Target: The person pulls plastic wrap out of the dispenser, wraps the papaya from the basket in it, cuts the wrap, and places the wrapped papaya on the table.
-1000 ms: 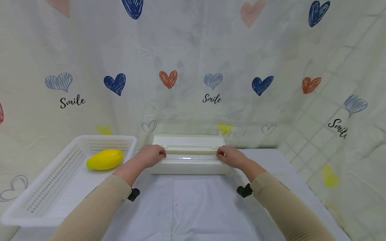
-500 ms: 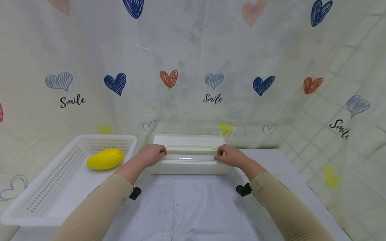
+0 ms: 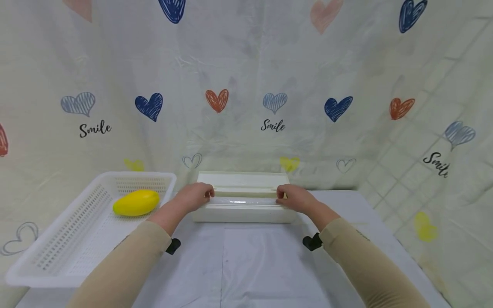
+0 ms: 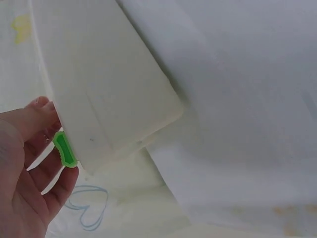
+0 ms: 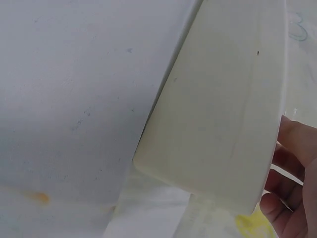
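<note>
A white cling film dispenser stands on the table against the back curtain, its lid raised. Clear cling film shines across its front, between my two hands. At the dispenser's left end my left hand pinches the film with curled fingers. My right hand does likewise at the right end, thumb and forefinger forming a small loop. In the left wrist view a green piece shows beside the fingers. The front wall hides part of the fingertips in both wrist views.
A white slotted plastic basket stands at the left, with a yellow mango-shaped fruit in it. A white cloth covers the table. Behind hangs a curtain printed with hearts.
My right hand has shifted slightly left along the dispenser's front, and a gap now shows between its thumb and forefinger. My left hand has barely moved. Dispenser and fruit stay put.
</note>
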`<state>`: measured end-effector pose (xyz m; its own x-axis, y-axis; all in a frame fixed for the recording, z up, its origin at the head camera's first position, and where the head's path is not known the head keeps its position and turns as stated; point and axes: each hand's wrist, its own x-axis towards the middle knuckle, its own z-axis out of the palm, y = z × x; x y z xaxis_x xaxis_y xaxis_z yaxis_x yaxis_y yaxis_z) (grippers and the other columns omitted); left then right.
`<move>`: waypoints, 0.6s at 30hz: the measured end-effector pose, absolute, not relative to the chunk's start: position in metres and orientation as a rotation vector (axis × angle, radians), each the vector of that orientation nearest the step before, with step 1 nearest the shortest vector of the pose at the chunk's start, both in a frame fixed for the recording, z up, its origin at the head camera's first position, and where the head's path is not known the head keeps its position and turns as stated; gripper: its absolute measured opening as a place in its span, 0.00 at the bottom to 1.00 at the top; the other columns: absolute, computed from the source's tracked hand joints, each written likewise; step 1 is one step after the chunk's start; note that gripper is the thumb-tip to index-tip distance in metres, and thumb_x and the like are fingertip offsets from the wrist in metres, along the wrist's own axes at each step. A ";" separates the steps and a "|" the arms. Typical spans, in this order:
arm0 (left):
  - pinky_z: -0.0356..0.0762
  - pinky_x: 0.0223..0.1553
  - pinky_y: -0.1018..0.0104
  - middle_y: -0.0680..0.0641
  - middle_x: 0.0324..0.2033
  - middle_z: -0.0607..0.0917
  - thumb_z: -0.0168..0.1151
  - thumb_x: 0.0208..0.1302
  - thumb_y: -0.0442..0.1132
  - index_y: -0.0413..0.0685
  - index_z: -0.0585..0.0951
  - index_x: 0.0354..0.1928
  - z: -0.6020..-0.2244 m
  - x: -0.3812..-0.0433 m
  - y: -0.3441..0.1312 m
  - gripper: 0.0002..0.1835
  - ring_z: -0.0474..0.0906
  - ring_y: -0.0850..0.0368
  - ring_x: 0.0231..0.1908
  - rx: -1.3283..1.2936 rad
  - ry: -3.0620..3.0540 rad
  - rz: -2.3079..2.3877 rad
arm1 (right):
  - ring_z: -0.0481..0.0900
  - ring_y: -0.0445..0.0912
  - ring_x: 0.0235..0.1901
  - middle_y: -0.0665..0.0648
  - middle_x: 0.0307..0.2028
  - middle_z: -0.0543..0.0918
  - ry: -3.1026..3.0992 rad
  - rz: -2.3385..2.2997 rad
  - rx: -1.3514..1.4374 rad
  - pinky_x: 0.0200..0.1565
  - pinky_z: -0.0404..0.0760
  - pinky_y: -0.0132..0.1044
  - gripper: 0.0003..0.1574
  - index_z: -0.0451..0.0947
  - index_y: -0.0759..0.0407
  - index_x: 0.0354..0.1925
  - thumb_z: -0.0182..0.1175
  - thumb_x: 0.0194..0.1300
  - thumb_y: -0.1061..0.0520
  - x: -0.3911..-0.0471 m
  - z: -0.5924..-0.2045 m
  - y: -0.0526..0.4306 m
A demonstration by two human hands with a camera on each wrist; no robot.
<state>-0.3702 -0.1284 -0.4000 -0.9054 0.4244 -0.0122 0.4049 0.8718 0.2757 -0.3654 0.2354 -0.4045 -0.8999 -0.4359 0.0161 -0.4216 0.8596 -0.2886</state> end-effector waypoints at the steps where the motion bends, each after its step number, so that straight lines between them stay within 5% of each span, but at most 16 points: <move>1: 0.76 0.46 0.59 0.53 0.39 0.83 0.60 0.67 0.32 0.54 0.82 0.43 -0.400 -0.370 -0.128 0.09 0.76 0.54 0.40 0.672 2.974 0.410 | 0.72 0.44 0.29 0.47 0.31 0.78 2.981 -0.427 -0.698 0.34 0.73 0.40 0.07 0.75 0.50 0.34 0.65 0.67 0.54 -0.365 -0.404 0.235; 7: 0.77 0.47 0.57 0.51 0.40 0.84 0.61 0.67 0.31 0.50 0.83 0.46 -0.396 -0.369 -0.127 0.09 0.77 0.53 0.40 0.741 2.979 0.384 | 0.80 0.46 0.41 0.49 0.41 0.84 2.980 -0.329 -0.724 0.44 0.79 0.43 0.13 0.83 0.54 0.51 0.63 0.69 0.56 -0.362 -0.403 0.235; 18: 0.78 0.47 0.59 0.53 0.37 0.82 0.63 0.68 0.34 0.49 0.85 0.41 -0.389 -0.365 -0.130 0.04 0.76 0.55 0.38 0.783 2.976 0.289 | 0.82 0.48 0.45 0.49 0.44 0.85 3.013 -0.423 -0.730 0.46 0.80 0.42 0.10 0.87 0.51 0.46 0.63 0.69 0.56 -0.358 -0.397 0.235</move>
